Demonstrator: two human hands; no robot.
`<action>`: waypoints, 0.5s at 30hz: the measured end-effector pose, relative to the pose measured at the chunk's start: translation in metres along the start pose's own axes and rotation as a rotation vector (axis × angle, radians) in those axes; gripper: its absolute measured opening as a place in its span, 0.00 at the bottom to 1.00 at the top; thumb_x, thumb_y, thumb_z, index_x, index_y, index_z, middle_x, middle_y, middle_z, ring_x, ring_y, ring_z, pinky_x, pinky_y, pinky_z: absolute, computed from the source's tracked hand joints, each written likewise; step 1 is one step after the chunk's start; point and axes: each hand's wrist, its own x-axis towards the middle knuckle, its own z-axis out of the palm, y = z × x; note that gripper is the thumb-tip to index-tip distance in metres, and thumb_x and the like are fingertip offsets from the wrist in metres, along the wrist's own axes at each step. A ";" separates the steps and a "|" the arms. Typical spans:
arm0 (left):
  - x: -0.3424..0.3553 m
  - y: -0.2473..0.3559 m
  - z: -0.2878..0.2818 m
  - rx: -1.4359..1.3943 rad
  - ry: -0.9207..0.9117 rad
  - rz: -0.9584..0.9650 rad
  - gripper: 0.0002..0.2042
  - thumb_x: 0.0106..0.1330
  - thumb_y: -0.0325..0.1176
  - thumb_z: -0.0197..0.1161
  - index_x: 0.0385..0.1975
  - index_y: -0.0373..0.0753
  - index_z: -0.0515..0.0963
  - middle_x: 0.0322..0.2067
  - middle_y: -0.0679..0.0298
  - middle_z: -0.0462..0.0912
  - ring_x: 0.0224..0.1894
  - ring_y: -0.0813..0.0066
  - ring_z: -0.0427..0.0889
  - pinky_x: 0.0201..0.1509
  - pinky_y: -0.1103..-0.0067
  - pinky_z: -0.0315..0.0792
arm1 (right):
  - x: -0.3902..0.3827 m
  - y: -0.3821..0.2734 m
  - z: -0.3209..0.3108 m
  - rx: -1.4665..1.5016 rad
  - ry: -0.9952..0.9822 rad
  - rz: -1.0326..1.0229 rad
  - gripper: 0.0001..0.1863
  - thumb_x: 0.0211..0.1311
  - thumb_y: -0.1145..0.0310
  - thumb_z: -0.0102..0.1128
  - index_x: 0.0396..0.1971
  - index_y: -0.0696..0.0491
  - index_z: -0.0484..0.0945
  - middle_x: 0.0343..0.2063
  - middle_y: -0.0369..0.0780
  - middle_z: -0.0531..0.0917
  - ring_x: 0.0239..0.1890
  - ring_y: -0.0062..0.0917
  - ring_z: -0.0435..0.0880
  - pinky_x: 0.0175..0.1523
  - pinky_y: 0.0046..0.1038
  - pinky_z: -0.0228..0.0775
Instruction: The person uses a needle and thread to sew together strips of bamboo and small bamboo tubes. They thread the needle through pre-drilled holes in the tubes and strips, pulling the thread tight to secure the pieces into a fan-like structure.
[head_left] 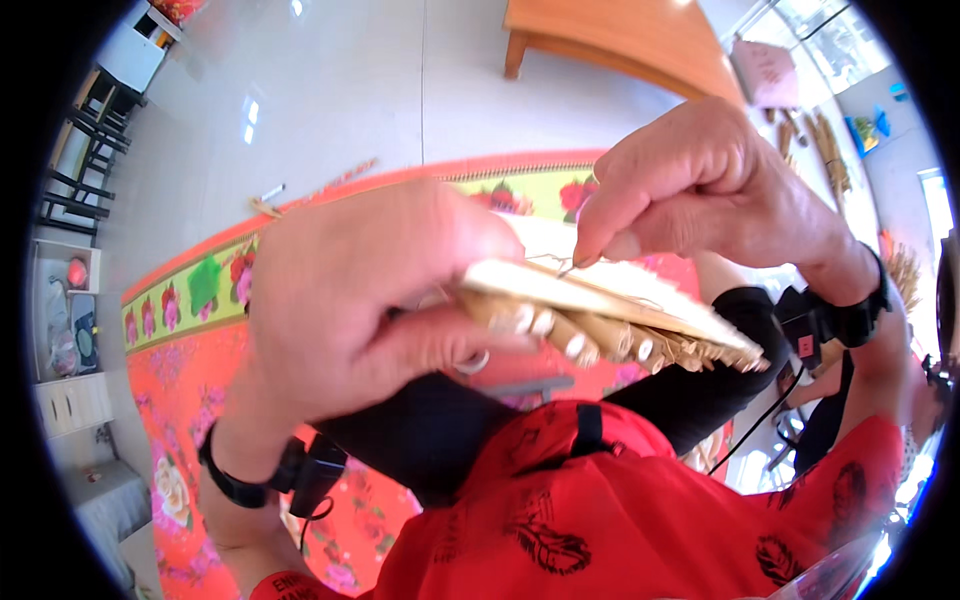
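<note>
A bundle of straw-coloured stalks (640, 345), with round pale cut ends toward me and a flat pale strip along its upper side, is held over my lap. My left hand (370, 290) is closed on its left end, thumb below and fingers on top. Above the strip, my right hand (690, 190) pinches thumb and forefinger together. A thin dark wire-like strand (567, 267) shows at those fingertips, against the strip. Where the strand runs under the fingers is hidden.
Below lies a red floral cloth (180, 400) with a yellow-green border. An orange wooden table (620, 35) stands ahead, a pink box (766, 74) and more stalks (830, 150) at the right. Stacked black chairs (85, 170) line the left. A pen-like stick (272, 191) lies beyond the cloth.
</note>
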 end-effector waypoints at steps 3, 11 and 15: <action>0.027 -0.017 -0.009 -0.219 0.036 -0.092 0.20 0.60 0.38 0.74 0.46 0.33 0.78 0.36 0.57 0.85 0.39 0.69 0.86 0.47 0.77 0.77 | 0.001 0.000 -0.015 0.186 0.106 0.089 0.07 0.65 0.75 0.63 0.39 0.60 0.86 0.31 0.35 0.87 0.27 0.09 0.77 0.27 0.15 0.65; 0.062 -0.061 0.026 -0.199 0.055 0.183 0.38 0.55 0.34 0.77 0.65 0.37 0.65 0.52 0.55 0.77 0.50 0.70 0.81 0.53 0.77 0.75 | -0.010 0.029 -0.031 0.364 0.269 0.182 0.07 0.64 0.75 0.64 0.40 0.60 0.85 0.30 0.37 0.86 0.25 0.14 0.78 0.32 0.17 0.71; 0.073 -0.067 0.019 -0.280 -0.056 0.110 0.37 0.50 0.31 0.80 0.63 0.38 0.69 0.47 0.60 0.80 0.45 0.72 0.82 0.51 0.77 0.75 | -0.019 0.030 -0.035 0.336 0.304 0.203 0.07 0.66 0.72 0.65 0.41 0.56 0.87 0.31 0.33 0.88 0.20 0.06 0.68 0.24 0.13 0.58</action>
